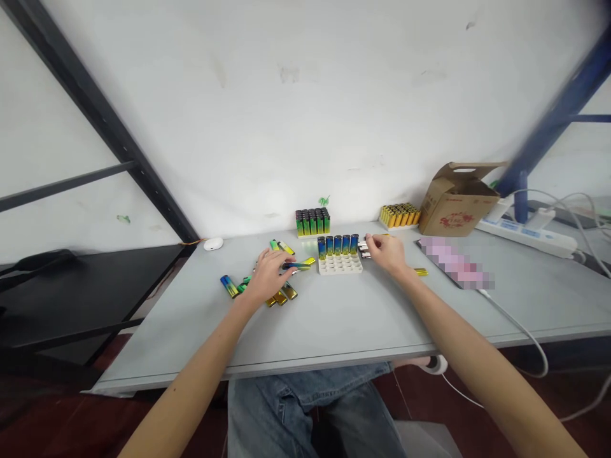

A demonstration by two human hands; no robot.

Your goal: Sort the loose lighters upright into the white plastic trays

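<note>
A white slotted tray (pixel 340 264) sits in the middle of the grey table (pixel 334 318), with a back row of blue-green lighters (pixel 338 244) standing in it. My left hand (pixel 270 276) rests on a loose pile of lighters (pixel 281 294) to the tray's left, fingers closed on one lighter (pixel 298 265) that lies pointing at the tray. My right hand (pixel 386 252) is just right of the tray, fingers pinched on lighters (pixel 363 248) with dark tops. A single yellow lighter (pixel 421 272) lies by my right wrist.
Against the wall stand a full block of green lighters (pixel 312 222) and a tray of yellow lighters (pixel 400 215). A cardboard box (pixel 453 202), a power strip (pixel 529 235), a phone (pixel 453 264) with cable and a white earbud case (pixel 212 243) are around. A black shelf (pixel 71 292) is at left.
</note>
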